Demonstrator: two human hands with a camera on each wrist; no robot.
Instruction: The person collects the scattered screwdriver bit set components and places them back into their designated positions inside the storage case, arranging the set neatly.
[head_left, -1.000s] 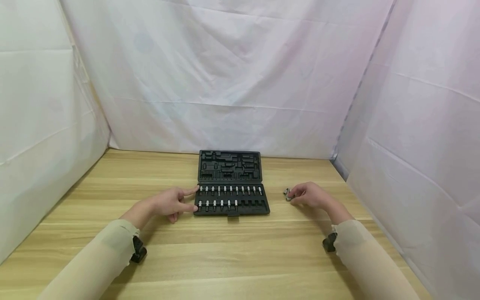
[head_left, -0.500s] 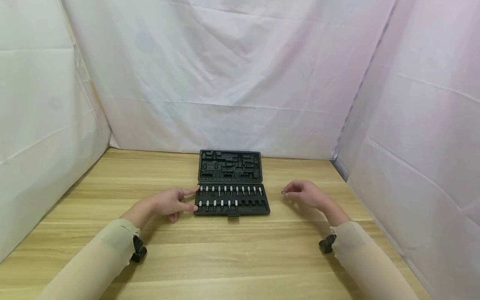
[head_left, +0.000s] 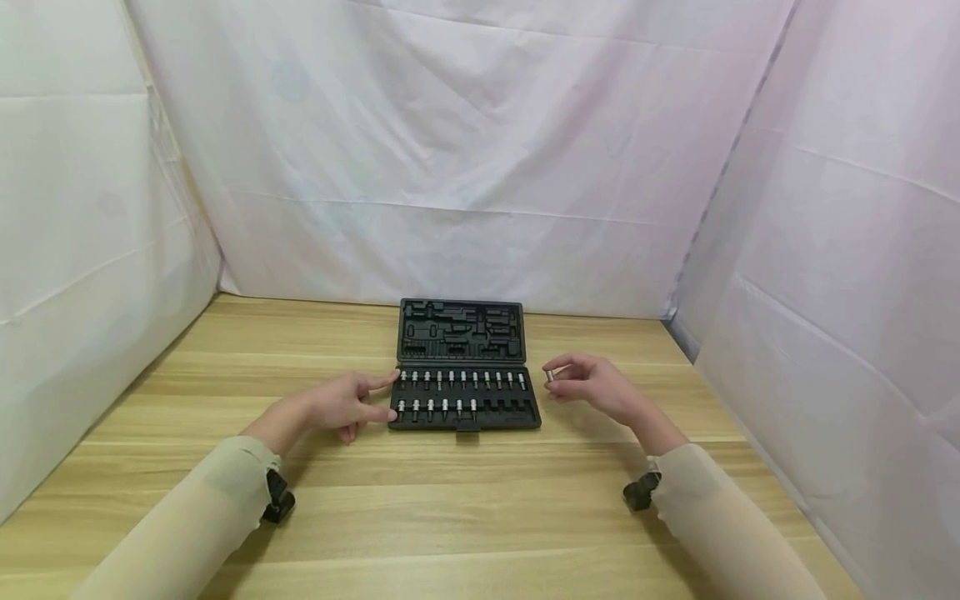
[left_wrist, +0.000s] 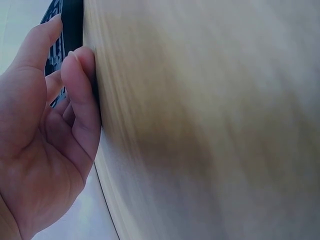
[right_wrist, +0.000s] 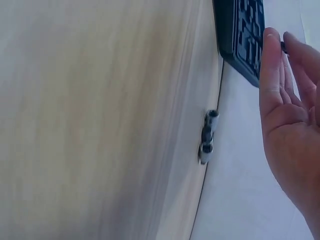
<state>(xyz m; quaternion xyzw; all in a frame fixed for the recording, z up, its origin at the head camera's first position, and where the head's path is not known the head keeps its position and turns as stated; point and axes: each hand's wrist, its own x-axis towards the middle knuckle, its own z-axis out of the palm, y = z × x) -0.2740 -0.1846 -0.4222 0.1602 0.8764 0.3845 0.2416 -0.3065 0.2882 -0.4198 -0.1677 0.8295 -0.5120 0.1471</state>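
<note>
A black socket case (head_left: 437, 391) lies unfolded on the wooden table, its lid half at the back. Silver bit sockets (head_left: 475, 406) fill the rear row and the left part of the front row; vacant slots show at front right. My left hand (head_left: 335, 407) touches the case's left edge with spread thumb and index finger. Between thumb and fingertips, my right hand (head_left: 597, 389) pinches one small bit socket (head_left: 550, 376), raised just right of the case. More bit sockets (right_wrist: 206, 136) lie on the table in the right wrist view, hidden behind the hand in the head view.
White cloth (head_left: 420, 150) hangs behind the table and along both sides. The wood-grain table top (head_left: 450, 508) stretches in front of the case. A black wrist camera (head_left: 641, 492) sits at the right sleeve, another (head_left: 277, 497) at the left.
My right hand has picked up a bit socket from the table right of the case and carried it left toward the case. The left hand has stayed at the case's edge.
</note>
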